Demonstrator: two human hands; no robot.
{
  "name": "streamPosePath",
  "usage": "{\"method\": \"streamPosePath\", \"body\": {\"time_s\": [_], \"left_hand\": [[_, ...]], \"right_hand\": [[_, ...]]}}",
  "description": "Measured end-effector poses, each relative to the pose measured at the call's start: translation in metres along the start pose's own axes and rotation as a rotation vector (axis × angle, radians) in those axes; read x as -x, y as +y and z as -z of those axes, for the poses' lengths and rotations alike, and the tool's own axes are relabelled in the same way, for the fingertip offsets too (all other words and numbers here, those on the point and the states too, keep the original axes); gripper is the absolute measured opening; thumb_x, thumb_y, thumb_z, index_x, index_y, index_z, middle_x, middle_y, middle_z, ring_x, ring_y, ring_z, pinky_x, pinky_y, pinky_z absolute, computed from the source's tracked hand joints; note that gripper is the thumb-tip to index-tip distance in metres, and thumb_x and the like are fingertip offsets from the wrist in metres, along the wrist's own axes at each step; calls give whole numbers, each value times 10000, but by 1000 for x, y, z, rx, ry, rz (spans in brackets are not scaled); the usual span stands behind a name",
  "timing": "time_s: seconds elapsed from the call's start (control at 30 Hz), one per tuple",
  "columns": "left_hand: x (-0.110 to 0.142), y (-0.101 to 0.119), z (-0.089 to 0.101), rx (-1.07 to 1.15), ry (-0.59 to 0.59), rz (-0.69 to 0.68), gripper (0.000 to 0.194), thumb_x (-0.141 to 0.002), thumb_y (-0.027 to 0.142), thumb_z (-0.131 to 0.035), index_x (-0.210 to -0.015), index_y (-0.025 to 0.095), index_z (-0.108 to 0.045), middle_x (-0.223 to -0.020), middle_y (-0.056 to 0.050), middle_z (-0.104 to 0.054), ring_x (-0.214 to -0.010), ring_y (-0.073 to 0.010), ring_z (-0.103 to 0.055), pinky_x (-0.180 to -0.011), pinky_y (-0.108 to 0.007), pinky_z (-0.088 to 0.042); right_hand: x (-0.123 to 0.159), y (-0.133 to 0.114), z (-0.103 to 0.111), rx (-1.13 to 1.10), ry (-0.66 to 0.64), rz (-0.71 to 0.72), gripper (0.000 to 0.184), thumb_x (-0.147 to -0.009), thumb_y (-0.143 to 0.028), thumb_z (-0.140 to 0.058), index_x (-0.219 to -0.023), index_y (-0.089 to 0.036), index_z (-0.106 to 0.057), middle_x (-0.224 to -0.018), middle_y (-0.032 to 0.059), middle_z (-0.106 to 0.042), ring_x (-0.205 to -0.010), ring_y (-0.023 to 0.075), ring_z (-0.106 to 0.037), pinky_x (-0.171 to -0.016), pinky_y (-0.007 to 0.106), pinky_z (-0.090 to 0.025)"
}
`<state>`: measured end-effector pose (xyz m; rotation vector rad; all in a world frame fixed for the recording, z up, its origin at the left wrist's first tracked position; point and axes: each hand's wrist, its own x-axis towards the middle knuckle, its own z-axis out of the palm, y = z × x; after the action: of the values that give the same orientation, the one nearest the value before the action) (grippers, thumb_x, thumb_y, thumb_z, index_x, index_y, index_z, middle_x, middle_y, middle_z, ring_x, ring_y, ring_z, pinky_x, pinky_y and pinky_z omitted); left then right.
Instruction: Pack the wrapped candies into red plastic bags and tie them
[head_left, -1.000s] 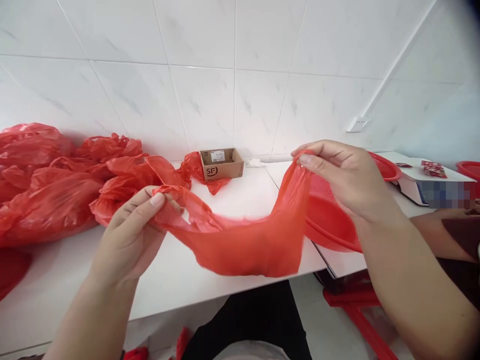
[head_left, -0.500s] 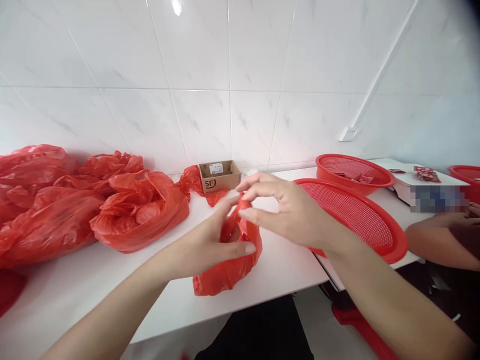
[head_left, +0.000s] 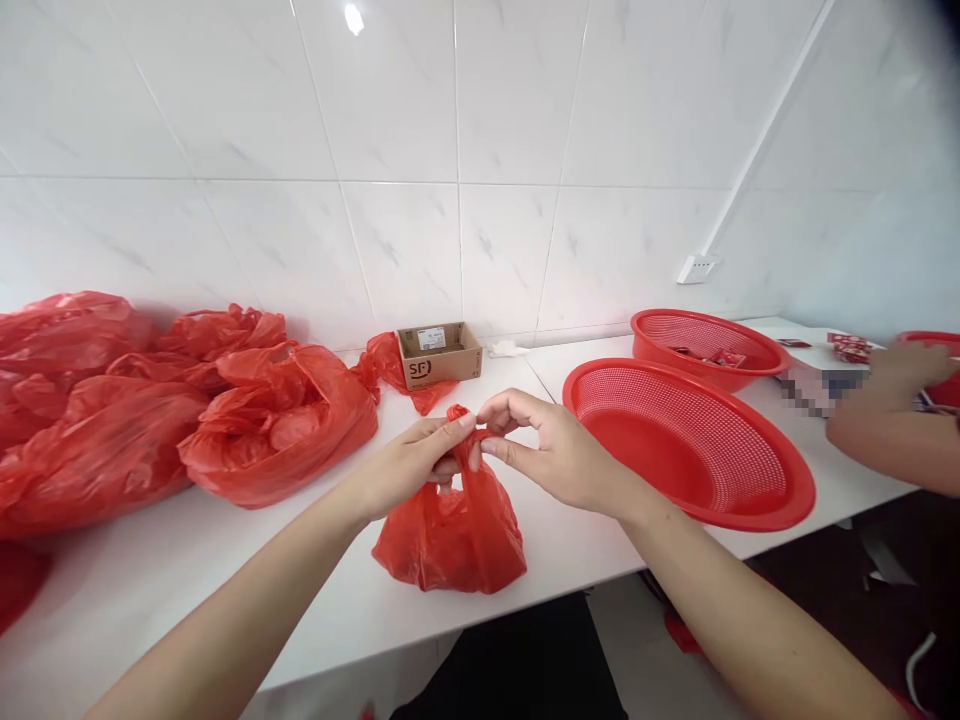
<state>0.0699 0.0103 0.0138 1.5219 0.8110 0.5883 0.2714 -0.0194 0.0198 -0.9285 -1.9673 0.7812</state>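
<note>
a: how far along is it? start with the big things.

b: the white table (head_left: 337, 610) carries it all. on its left lie bulging red bags (head_left: 90, 440), heaped together. just beside them sits an open-mouthed bag (head_left: 300, 430), its top loose, so i'd count that one as not closed.

a: and to the right?

b: a wide red basket (head_left: 735, 460) near the person's right arm, touched by neither hand, and behind it a second red basket (head_left: 675, 362).

a: so where's the bag being worked on?

b: the small red bag (head_left: 465, 540) is near the table's front edge, between the heap and the wide basket, its base apparently resting on the tabletop. its handle strips are drawn up and bunched, so i'd call the gathering done.

a: what are the hands doing?

b: the left hand (head_left: 412, 460) pinches the twisted top between thumb and fingers. the right hand (head_left: 555, 445) has thumb and fingertips on the same twist, from the other side.

a: is it tied?

b: can't tell; the fingers cover the twist. gaps show beneath it, so closing looks partway to me, with some tightening left.

a: anything smaller?

b: a few packets (head_left: 727, 357) in the second basket, too small to read.
</note>
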Motion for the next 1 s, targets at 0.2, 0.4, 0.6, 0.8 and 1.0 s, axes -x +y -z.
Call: {"method": "streamPosePath", "body": {"time_s": [0.2,0.4,0.6,0.8,1.0], "left_hand": [[3,5,-1,133,30,-81,409,-947,502,-432,-825,177,-648,-632,-9,-600,-561,-122,-523,-615,-274,-452],[14,8,-2,-185,36,-103,153,-816,337,-685,-839,187,-671,-806,-24,-653,-712,-147,-602,-655,-266,-485],[13,-9,-9,-779,257,-329,161,-841,117,-482,-850,218,-606,-839,-3,-671,-693,-137,-609,-599,-256,-454],[6,-22,-7,-935,381,-633,241,-907,179,-488,-1081,230,-647,-1044,-60,-674,-897,-163,-654,-710,-257,-501],[28,-59,45,-881,391,-373,295,-920,418,-484,-942,250,-726,-955,-42,-741,-903,-201,-668,-825,-290,-489]], "right_hand": [[21,-27,-11,-24,7,139,114,-885,-180,-590,-985,-232,-571,-950,-4,-654,-906,127,-629,-858,282,-505],[10,0,-10,-120,168,108,114,-936,-258,-536,-1026,-226,-598,-1026,22,-670,-964,137,-629,-871,296,-493],[7,34,-23,-260,-34,-201,333,-990,-354,-403,-1296,-261,-494,-789,-17,-624,-676,127,-579,-682,295,-478],[14,30,-31,-235,-98,-131,226,-974,-376,-433,-949,-210,-585,-760,-27,-531,-663,111,-467,-614,248,-388],[45,44,-19,143,-50,-150,363,-1007,-386,-370,-784,-217,-601,-766,-19,-626,-724,139,-549,-701,270,-390]]}}
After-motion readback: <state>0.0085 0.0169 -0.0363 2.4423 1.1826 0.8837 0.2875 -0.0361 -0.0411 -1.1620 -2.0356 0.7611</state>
